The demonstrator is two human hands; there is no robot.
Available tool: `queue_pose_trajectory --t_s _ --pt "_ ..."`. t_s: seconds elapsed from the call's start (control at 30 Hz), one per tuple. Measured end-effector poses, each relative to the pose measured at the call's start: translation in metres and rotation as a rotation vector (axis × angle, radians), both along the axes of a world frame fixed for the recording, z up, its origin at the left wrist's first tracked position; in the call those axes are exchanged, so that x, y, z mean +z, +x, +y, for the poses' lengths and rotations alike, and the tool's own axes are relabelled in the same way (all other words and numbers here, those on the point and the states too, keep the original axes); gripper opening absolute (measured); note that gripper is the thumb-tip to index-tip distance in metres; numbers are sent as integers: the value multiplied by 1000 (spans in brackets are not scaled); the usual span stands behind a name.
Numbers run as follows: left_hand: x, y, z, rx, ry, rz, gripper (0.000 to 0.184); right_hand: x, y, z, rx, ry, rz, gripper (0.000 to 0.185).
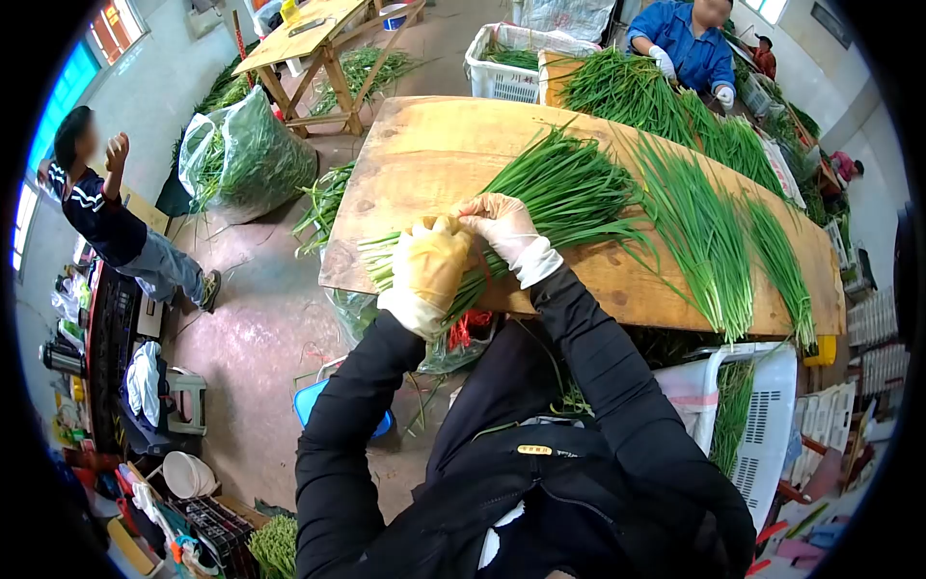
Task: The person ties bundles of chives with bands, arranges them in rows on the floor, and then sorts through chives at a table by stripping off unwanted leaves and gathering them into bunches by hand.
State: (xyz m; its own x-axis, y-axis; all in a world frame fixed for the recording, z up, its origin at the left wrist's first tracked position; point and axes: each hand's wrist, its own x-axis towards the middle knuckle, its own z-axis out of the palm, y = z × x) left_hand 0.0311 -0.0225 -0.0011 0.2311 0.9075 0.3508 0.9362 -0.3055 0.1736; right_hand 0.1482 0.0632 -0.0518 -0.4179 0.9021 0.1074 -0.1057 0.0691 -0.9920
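My left hand (pixel 425 263), in a pale yellowish glove, is closed around the white stem end of a bunch of garlic chives (pixel 564 183) on the wooden board. The leaves of this bunch fan out to the right. My right hand (pixel 503 227), gloved too, is pinched just beside the left hand's fingers, over the stems. What it pinches is too small to make out; a thin reddish line shows at the stems below it. Two loose piles of chives, a larger one (pixel 699 232) and a narrow one (pixel 783 265), lie farther right on the board.
The wooden board (pixel 415 140) spans the front. Below its edge hang red strips (pixel 470 328). A white crate (pixel 767 434) with greens stands at right, another crate (pixel 511 82) behind. A co-worker (pixel 690 48) handles chives at back right; another person (pixel 116 212) stands left, near a plastic bag (pixel 246 159).
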Motion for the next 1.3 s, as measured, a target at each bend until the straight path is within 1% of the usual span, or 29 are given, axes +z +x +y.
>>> queue_pose_trajectory --t_s 0.03,0.07,0.17,0.2,0.23,0.27,0.3,0.37,0.43,0.47,0.5,0.53,0.57,0.63,0.67,0.7,0.77,0.8,0.87,0.9,0.93,0.97,1.03,1.1,1.13,1.17,1.2,1.23,1.3 --pt "-4 2 2 63 9 41 17 0 0 0 0 2 1 9" --pt "-8 2 0 16 59 12 10 1 1 0 10 -38 17 9" --pt "-7 2 -8 -17 105 44 10 3 2 -3 42 -75 67 8" --pt "-1 0 -21 -150 228 -67 14 5 3 -4 68 -65 98 7" --pt "5 2 -36 -238 244 -63 16 7 3 -5 67 -64 102 7" --pt "2 3 -46 -490 281 -213 14 8 2 -6 60 -73 108 7" --pt "-20 7 -58 -764 -8 -396 12 10 2 -7 55 -80 113 7" --pt "-7 11 -109 -870 -626 63 22 11 2 -8 71 -72 97 8" --pt "11 7 -102 -805 -905 139 32 12 2 -7 65 -55 70 8" --pt "24 5 -90 -685 -495 -40 37 14 3 -10 38 14 -7 10" --pt "37 4 -75 -563 -81 -208 43 4 1 -9 25 26 37 11" --pt "47 8 -63 -236 -56 -78 56 3 0 -8 -32 140 -103 11" --pt "51 6 -45 -38 122 80 76 2 -2 -8 -98 255 -240 11" --pt "24 -7 -13 147 47 118 89 -9 -8 -8 -169 280 -104 10" --pt "20 -4 -1 225 -264 58 105 -2 -7 -13 -149 241 -50 10" --pt "15 -3 8 170 -407 -31 107 5 -5 -15 -126 204 2 9" --pt "-4 12 4 222 -231 133 96 -4 -8 -13 -150 197 70 9" --pt "-24 11 5 174 -116 225 89 5 -8 -22 -251 468 -160 9" --pt "-75 2 12 145 77 341 77 19 -8 -46 -314 803 -215 9" --pt "-72 -2 8 188 47 340 87 19 -9 -46 -347 954 -216 9" --pt "-45 3 -2 203 -33 256 93 14 -6 -47 -403 801 -124 7" --pt "-21 10 -13 218 -119 169 99 7 -2 -47 -333 473 86 9" --pt "-20 12 -16 242 -128 108 110 -8 2 -35 -231 -14 471 10" --pt "-5 18 -14 228 -142 65 96 -9 3 -31 -293 5 440 11" --pt "-6 14 -13 226 -145 73 96 -8 3 -38 -260 1 391 11" --pt "-10 10 -7 132 -17 -68 79 -5 4 -42 -224 7 341 12" --pt "-16 6 2 35 114 -207 63 -6 1 -42 -202 77 454 13" --pt "-28 3 10 35 117 -206 63 -5 3 -42 -203 125 448 14" --pt "-42 1 24 34 -326 -1059 30 -8 4 -39 -213 53 466 8"
